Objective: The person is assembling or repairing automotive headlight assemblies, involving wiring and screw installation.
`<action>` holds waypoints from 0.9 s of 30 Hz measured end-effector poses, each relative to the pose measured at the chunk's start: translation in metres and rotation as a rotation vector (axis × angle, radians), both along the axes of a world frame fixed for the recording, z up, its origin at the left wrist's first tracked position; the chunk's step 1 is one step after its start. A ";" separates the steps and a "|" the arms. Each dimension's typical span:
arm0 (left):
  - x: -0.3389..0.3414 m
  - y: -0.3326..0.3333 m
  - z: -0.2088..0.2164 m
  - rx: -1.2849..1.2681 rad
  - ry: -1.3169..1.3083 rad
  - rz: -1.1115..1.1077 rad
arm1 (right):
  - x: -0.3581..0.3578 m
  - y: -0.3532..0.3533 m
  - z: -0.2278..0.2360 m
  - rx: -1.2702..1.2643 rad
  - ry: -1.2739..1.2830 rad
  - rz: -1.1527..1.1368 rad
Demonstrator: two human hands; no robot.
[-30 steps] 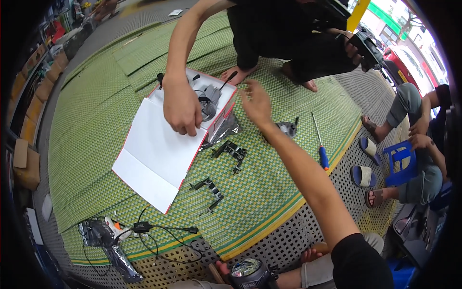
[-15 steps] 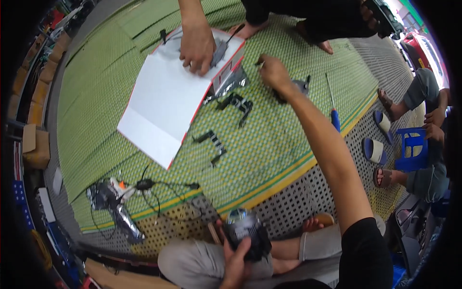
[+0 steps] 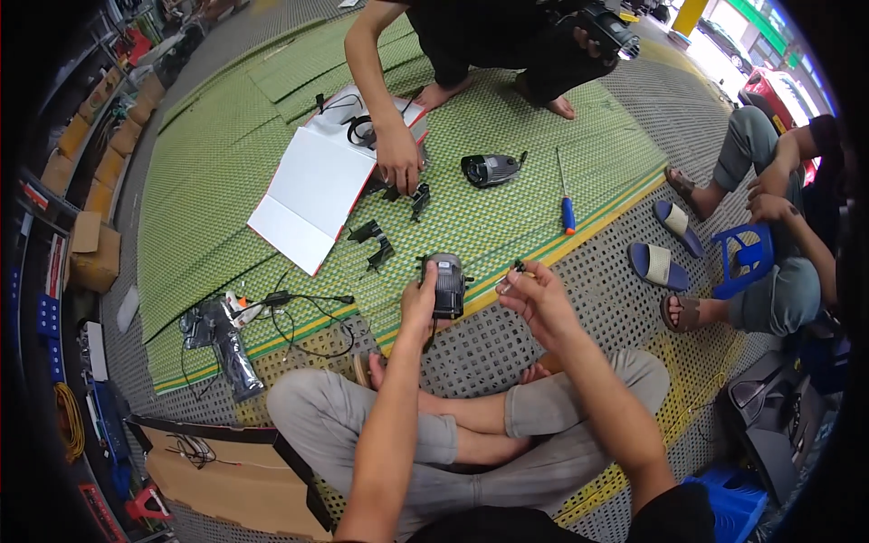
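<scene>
- From my end I see the left hand (image 3: 419, 303) closed around a dark grey device (image 3: 447, 288), thumb laid along its side
- That device is up in front of the crossed legs (image 3: 471, 443), and in my view it sits against the near border of the green woven mat (image 3: 493, 222)
- I have the right hand (image 3: 546, 303) just to the right of it, thumb and fingers pinched on a small dark piece (image 3: 518, 269), too small for me to say what it is
- The two hands are near each other but apart, and I see the small piece clear of the device
- Farther out I make out a second grey device (image 3: 491, 169) lying on the mat, with a screwdriver (image 3: 568, 214) to its right, blue handle toward me
- To the left I have an open white box (image 3: 310, 185) with red edges, its lid flap spread toward me
- Across the mat a co-worker's hand (image 3: 398, 161) reaches down over a black bracket (image 3: 416, 201); whether the fingers grip it I cannot tell
- Another black bracket (image 3: 373, 242) lies nearer to me, beside the box flap
- Near the mat's left front edge I see black cables (image 3: 299, 300) beside a plastic-wrapped bundle (image 3: 233, 357)
- Off to the right I see a pair of slippers (image 3: 654, 265) and a blue stool (image 3: 744, 258) by a seated person
</scene>
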State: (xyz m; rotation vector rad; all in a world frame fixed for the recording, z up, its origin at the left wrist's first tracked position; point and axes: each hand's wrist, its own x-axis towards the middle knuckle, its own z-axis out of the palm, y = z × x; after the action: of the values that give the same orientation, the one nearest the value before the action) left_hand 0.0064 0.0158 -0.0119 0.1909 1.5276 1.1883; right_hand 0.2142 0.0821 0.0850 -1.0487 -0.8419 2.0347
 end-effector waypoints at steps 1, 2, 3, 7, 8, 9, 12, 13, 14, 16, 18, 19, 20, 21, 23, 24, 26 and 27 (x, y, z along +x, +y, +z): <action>0.000 0.005 -0.004 -0.021 0.186 -0.057 | 0.007 -0.014 -0.008 0.004 0.010 -0.001; 0.000 0.009 -0.011 -0.017 0.197 -0.059 | 0.011 -0.025 -0.018 -0.020 0.036 -0.018; 0.000 0.011 -0.014 -0.028 0.410 -0.129 | 0.012 -0.034 -0.025 -0.051 0.061 -0.034; -0.005 0.002 -0.015 -0.199 0.877 -0.275 | 0.002 -0.055 -0.041 -0.005 -0.052 0.024; -0.001 0.001 -0.010 -0.246 1.029 -0.216 | 0.000 -0.053 -0.044 -0.008 -0.048 0.023; 0.001 -0.006 -0.006 -0.250 1.063 -0.184 | -0.003 -0.051 -0.048 0.024 -0.061 0.067; 0.020 -0.048 0.007 0.040 1.116 0.204 | -0.013 -0.058 -0.053 0.049 -0.057 0.132; 0.047 -0.061 0.020 0.135 0.917 0.169 | -0.008 -0.057 -0.058 0.041 -0.059 0.119; 0.077 -0.077 0.036 0.222 0.723 0.141 | -0.006 -0.060 -0.062 0.038 -0.065 0.115; 0.114 -0.109 0.047 0.326 0.343 0.170 | -0.017 -0.080 -0.065 0.131 -0.064 0.030; 0.127 -0.119 0.043 0.346 0.252 0.289 | -0.022 -0.099 -0.067 0.191 -0.124 0.039; 0.130 -0.123 0.041 0.369 0.159 0.394 | -0.025 -0.109 -0.071 0.237 -0.157 0.020; 0.133 -0.123 0.036 0.371 0.154 0.405 | -0.026 -0.114 -0.075 0.288 -0.190 0.004; 0.134 -0.123 0.030 0.381 0.122 0.434 | -0.028 -0.117 -0.078 0.355 -0.237 -0.030; 0.137 -0.122 0.025 0.393 0.087 0.468 | -0.028 -0.120 -0.079 0.356 -0.266 -0.045; 0.137 -0.120 0.025 0.374 0.060 0.503 | -0.029 -0.121 -0.078 0.351 -0.290 -0.070; 0.135 -0.117 0.030 0.357 0.028 0.538 | -0.030 -0.123 -0.072 0.341 -0.278 -0.043; 0.134 -0.116 0.036 0.313 -0.028 0.560 | -0.031 -0.123 -0.070 0.328 -0.264 -0.020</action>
State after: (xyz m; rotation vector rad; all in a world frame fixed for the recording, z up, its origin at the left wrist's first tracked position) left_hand 0.1400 -0.1002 0.0244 -0.0560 1.4039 1.8663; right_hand 0.1837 -0.0411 0.0149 -1.1423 -1.2469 1.6873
